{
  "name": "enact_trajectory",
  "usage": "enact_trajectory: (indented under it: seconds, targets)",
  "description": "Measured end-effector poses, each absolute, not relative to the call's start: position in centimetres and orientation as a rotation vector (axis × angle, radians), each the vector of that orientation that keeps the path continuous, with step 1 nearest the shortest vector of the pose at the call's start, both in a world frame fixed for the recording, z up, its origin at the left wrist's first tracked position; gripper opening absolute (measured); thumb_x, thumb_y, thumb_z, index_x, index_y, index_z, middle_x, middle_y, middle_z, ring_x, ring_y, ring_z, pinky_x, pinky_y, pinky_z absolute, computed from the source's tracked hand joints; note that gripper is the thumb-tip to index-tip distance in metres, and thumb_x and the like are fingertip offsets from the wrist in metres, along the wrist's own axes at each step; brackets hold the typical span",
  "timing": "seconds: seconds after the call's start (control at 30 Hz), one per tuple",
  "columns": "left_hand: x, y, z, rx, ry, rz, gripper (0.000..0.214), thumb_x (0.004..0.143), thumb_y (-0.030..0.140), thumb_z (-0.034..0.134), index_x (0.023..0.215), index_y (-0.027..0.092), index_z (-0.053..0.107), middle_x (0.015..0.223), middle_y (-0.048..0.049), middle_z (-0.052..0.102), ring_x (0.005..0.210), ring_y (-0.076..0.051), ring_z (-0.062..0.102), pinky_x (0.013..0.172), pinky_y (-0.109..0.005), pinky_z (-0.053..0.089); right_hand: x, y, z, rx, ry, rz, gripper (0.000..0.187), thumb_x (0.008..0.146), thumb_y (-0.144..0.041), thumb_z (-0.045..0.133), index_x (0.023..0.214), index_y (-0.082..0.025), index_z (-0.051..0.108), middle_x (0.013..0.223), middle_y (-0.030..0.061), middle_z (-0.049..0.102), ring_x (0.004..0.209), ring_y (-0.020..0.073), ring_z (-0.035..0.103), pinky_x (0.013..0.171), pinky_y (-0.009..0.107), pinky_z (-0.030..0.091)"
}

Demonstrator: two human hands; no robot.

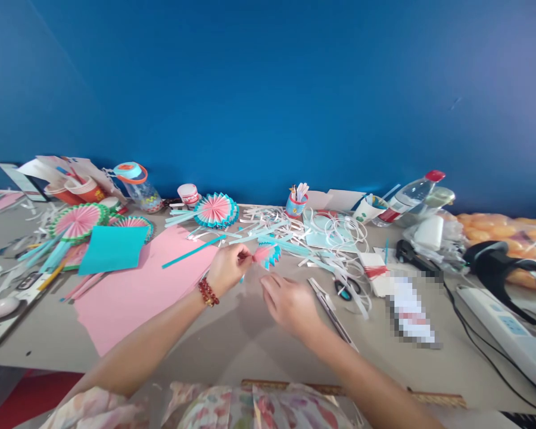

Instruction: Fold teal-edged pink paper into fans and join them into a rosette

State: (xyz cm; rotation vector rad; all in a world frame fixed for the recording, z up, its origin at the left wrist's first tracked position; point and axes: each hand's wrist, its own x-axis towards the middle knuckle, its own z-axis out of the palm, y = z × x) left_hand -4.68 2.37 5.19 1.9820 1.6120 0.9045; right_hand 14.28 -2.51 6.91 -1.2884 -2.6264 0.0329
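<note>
My left hand (229, 266), with a red bead bracelet on the wrist, pinches a small folded pink and blue paper fan (267, 254) just above the table. My right hand (287, 302) hovers a little below and to the right of the fan with its fingers loosely curled; it holds nothing that I can see. A large pink paper sheet (129, 292) lies to the left of both hands, with a teal sheet (111, 249) on its upper corner.
Finished paper fans (216, 210) (77, 220) lie at the back left. White and blue paper strips (272, 229) litter the middle. Scissors (346, 288), a metal ruler (333, 313), a water bottle (406, 199), a pen cup (295, 204), a power strip (504, 325) and cables sit to the right.
</note>
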Motion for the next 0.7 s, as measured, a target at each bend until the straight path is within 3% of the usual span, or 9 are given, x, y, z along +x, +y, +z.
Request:
enact_trajectory:
  seconds: [0.23, 0.37, 0.57, 0.7]
  targets:
    - [-3.6, 0.5, 6.4, 2.278, 1.618, 0.744, 0.012, 0.079, 0.011, 0.056, 0.071, 0.018, 0.06, 0.072, -0.0025, 0.066, 0.075, -0.02, 0.061, 0.085, -0.037, 0.042, 14.8, -2.8, 9.9, -1.259, -2.792, -0.066, 0.017, 0.086, -0.009, 0.053, 0.094, -0.018, 0.065, 0.087, 0.0059, 0.07, 0.062, 0.0151, 0.059, 0.051, 0.031, 0.019]
    - [-3.2, -1.1, 7.7, 2.529, 1.395, 0.573, 0.013, 0.085, 0.013, 0.053, 0.076, 0.019, 0.06, 0.076, -0.0034, 0.066, 0.078, -0.021, 0.061, 0.089, -0.039, 0.042, 16.0, -0.7, 12.1, -1.185, -2.726, 0.1, 0.013, 0.091, -0.016, 0.053, 0.087, -0.018, 0.065, 0.079, 0.0041, 0.068, 0.066, 0.0154, 0.06, 0.055, 0.028, 0.025]
    - [-3.8, -2.2, 9.8, 2.416, 1.09, 0.65, 0.01, 0.086, 0.016, 0.055, 0.08, 0.02, 0.062, 0.076, -0.0014, 0.067, 0.076, -0.017, 0.06, 0.083, -0.032, 0.044, 17.9, 4.9, 11.5, -0.877, -2.513, 0.923, 0.018, 0.092, -0.027, 0.056, 0.084, -0.019, 0.069, 0.076, -0.0003, 0.067, 0.071, 0.012, 0.057, 0.064, 0.022, 0.037]
    - [-4.2, -2.3, 10.6, 2.138, 1.04, 0.77, 0.01, 0.087, 0.023, 0.057, 0.079, 0.02, 0.063, 0.078, -0.0016, 0.067, 0.074, -0.015, 0.059, 0.078, -0.028, 0.046, 18.0, 6.0, 8.4, -0.816, -2.118, 1.571, 0.032, 0.083, -0.048, 0.066, 0.082, -0.017, 0.068, 0.068, -0.0019, 0.06, 0.059, 0.0096, 0.048, 0.055, 0.021, 0.036]
